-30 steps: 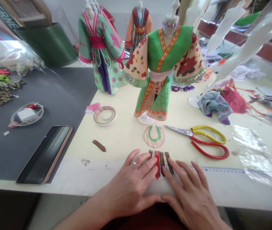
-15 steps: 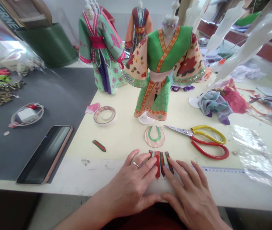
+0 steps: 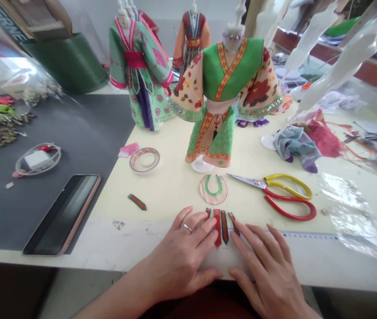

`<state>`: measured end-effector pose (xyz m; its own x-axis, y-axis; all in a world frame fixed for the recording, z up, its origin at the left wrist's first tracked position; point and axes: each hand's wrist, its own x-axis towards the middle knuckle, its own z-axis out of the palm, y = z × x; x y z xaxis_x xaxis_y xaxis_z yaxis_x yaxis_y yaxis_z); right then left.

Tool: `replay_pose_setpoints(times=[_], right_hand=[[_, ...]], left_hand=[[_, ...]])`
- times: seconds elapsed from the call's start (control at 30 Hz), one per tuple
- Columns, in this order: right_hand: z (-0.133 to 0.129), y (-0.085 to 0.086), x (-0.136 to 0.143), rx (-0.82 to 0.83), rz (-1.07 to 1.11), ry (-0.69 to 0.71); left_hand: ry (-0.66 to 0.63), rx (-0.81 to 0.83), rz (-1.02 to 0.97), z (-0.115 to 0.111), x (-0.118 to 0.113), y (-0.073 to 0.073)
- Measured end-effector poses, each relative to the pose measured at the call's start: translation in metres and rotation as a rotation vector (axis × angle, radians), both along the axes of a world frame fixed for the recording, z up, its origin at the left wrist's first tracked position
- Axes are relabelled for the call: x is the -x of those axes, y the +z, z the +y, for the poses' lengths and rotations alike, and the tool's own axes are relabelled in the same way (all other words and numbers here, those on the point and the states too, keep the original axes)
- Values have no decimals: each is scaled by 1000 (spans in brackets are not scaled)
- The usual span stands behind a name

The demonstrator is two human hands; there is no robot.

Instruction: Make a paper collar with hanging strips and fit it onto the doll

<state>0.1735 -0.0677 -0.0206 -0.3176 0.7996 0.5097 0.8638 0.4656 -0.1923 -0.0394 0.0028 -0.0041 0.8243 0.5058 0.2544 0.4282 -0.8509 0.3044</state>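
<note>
Several narrow pointed fabric strips lie side by side at the table's front. My left hand [image 3: 186, 250] rests flat with fingers spread, its fingertips on the wide red strip [image 3: 217, 226] and on a dark-edged strip [image 3: 208, 212] at the left. Beside the red one lies a green-edged red strip [image 3: 224, 228]. My right hand [image 3: 268, 266] is open too, its fingertips touching the rightmost strip [image 3: 231, 218] and partly covering it. Just beyond them sits a round peach piece [image 3: 203, 195] with a green U-shaped band [image 3: 220, 191].
Scissors [image 3: 268, 188] with yellow and red handles lie right of the peach piece. Behind it stands a dressed doll form [image 3: 220, 88]. To the left are a tape roll [image 3: 135, 167], a separate strip [image 3: 137, 202] and a phone [image 3: 62, 215]. A ruler [image 3: 308, 235] lies at right.
My right hand has shifted slightly right, off the middle green-edged strip. The rightmost strip now slants more, with a wider gap beside it. My left hand has stayed in place.
</note>
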Motion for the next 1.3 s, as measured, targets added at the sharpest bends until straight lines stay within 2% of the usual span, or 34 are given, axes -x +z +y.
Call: replay_pose_setpoints(times=[0.37,0.73,1.07,1.3], right_hand=[[-1,-3,-4,25,-180,26],[0,-4,-4,32,-205,20],[-1,-5,-4,43,-141,9],[-2,-4,-6,121,-28,0]], left_hand=[[-2,-7,8,1,0,1],[1,-16,-1,0,0,0],[-13,-92,-39,0,1,2],[-70,-119,-92,-14,-11,3]])
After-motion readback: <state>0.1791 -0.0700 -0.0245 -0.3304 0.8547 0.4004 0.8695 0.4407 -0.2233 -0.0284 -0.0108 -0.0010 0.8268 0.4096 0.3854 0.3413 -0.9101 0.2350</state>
